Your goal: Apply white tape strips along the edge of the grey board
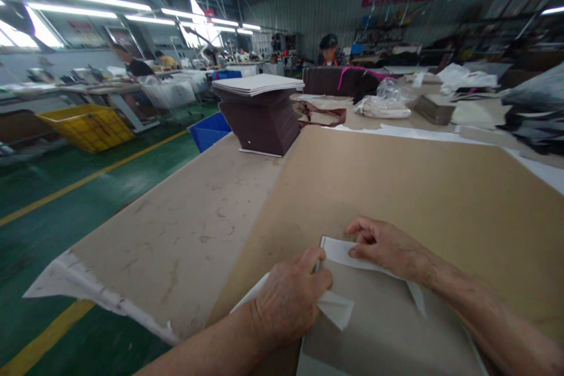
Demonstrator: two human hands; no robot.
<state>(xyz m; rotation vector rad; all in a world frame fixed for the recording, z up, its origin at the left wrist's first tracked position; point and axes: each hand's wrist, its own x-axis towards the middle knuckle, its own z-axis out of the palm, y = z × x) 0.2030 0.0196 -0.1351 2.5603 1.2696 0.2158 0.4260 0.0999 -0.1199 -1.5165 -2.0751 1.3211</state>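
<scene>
A flat grey-brown card piece with white paper edges (383, 317) lies on a big sheet of brown cardboard (418, 188) in front of me. My left hand (288, 299) is closed, pinching a white paper flap (337, 308) at the piece's left edge. My right hand (385, 247) presses curled fingers down on the white strip (339, 249) along the top edge, near the corner. Both hands meet at that top left corner.
A stack of dark brown folded pieces topped with white sheets (262, 111) stands further up the table. Bags, ribbon and paper piles (388, 103) lie at the back. A blue bin (209, 129) and a yellow crate (86, 126) sit on the green floor at left. Other people work far off.
</scene>
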